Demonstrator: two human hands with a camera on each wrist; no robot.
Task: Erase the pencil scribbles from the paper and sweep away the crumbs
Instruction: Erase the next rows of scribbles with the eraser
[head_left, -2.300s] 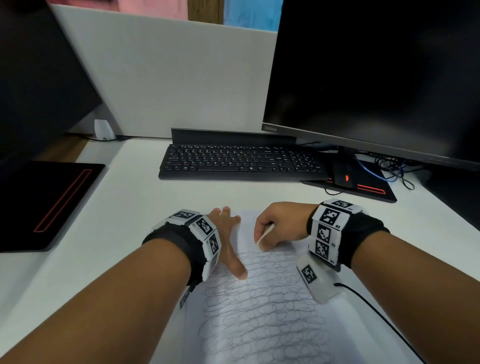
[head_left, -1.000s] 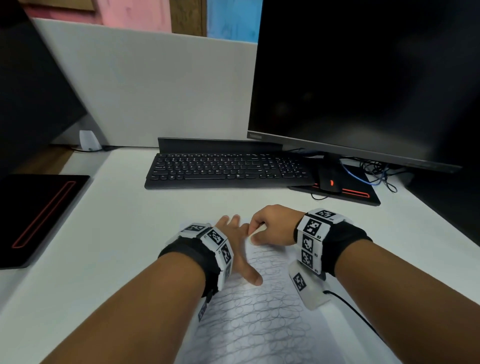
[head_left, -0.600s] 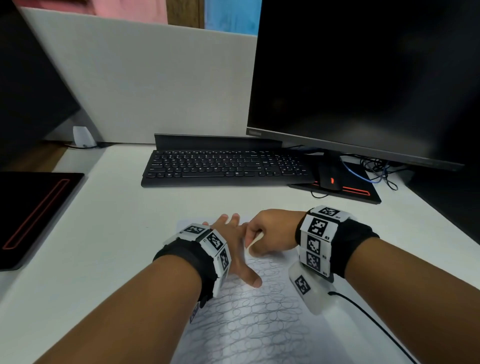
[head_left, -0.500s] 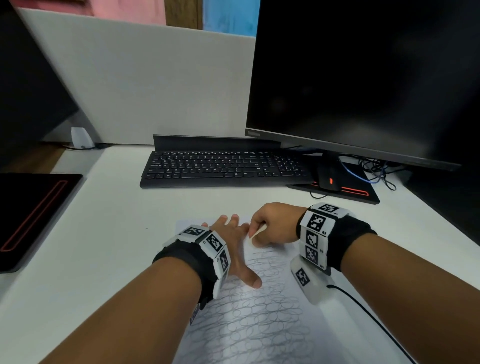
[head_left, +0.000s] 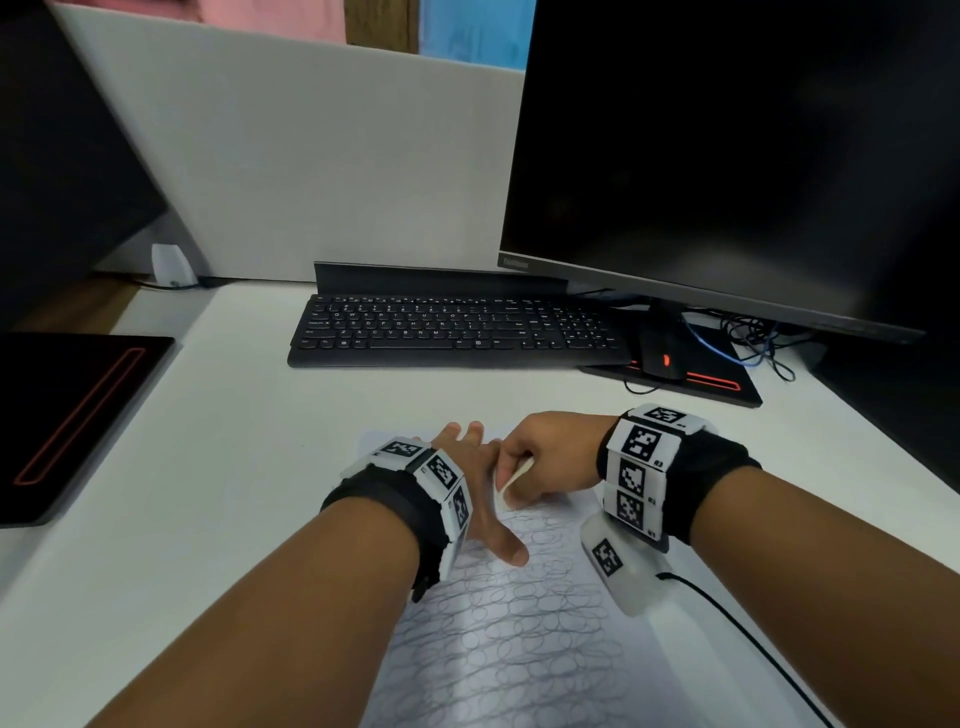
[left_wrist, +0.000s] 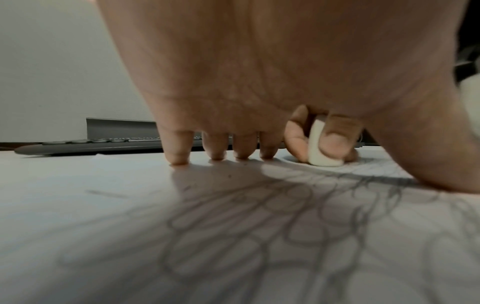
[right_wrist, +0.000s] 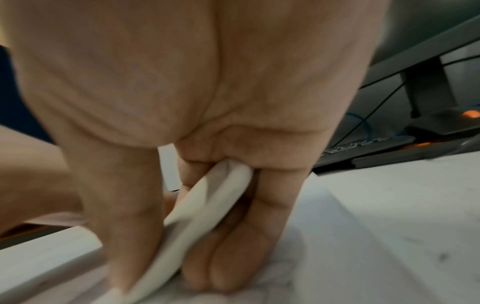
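Observation:
A white sheet of paper (head_left: 519, 639) covered in looping pencil scribbles (head_left: 524, 608) lies on the white desk in front of me. My left hand (head_left: 483, 488) lies flat on the sheet's upper left, fingers straight and spread (left_wrist: 179, 148), holding it down. My right hand (head_left: 550, 457) pinches a white eraser (head_left: 511, 480) between thumb and fingers and presses its tip on the paper's top part, right beside the left hand. The eraser (left_wrist: 320, 144) touches the sheet in the left wrist view. In the right wrist view the eraser (right_wrist: 202, 207) runs slantwise through the curled fingers.
A black keyboard (head_left: 452, 330) lies beyond the paper, with a black monitor (head_left: 727, 156) behind right. A mouse (head_left: 660, 356) sits on a red-trimmed pad (head_left: 727, 387) with cables. A dark pad (head_left: 67, 415) lies far left. A grey partition (head_left: 311, 156) closes the back.
The right hand has rubbed the eraser back and forth over the paper's top, now close against the left hand. The left hand stays flat on the sheet.

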